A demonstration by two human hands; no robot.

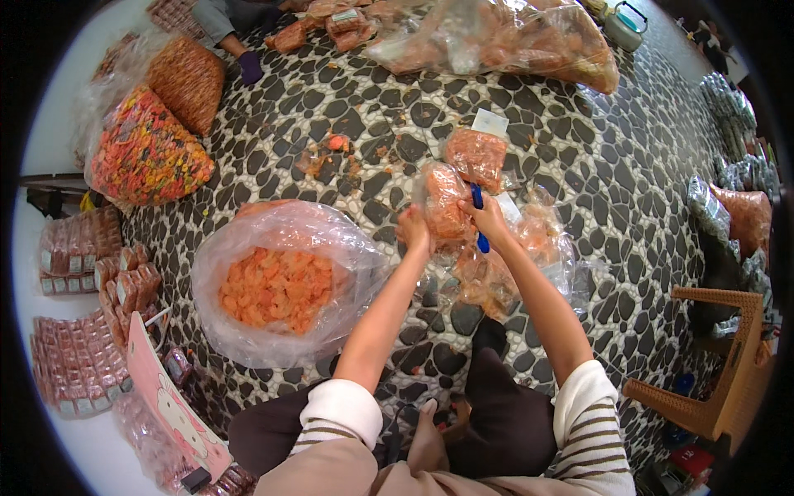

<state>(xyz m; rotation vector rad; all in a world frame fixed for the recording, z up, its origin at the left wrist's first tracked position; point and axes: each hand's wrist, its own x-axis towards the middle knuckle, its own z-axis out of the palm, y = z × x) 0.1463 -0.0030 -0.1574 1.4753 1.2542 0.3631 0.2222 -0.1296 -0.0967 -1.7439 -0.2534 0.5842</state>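
Note:
In front of me, a clear plastic pack of orange chip-like food (447,198) is raised a little above the floor. My left hand (416,229) is closed on its lower left side. On the pack's right side, my right hand (486,217) is closed around a slim blue tool (477,197), whose kind I cannot make out. Just beyond lies another filled pack (477,155) with a white label card (490,122) at its far end. Crumpled clear plastic with orange pieces (538,248) spreads under and beside my right forearm.
A large open plastic bag of orange chips (277,289) stands left of my forearm. Bags of colourful snacks (145,153) and stacked packs (78,364) line the left side. A big clear bag (504,37) lies far ahead; a brown chair (728,364) is at right. Another person's foot (250,66) shows far left.

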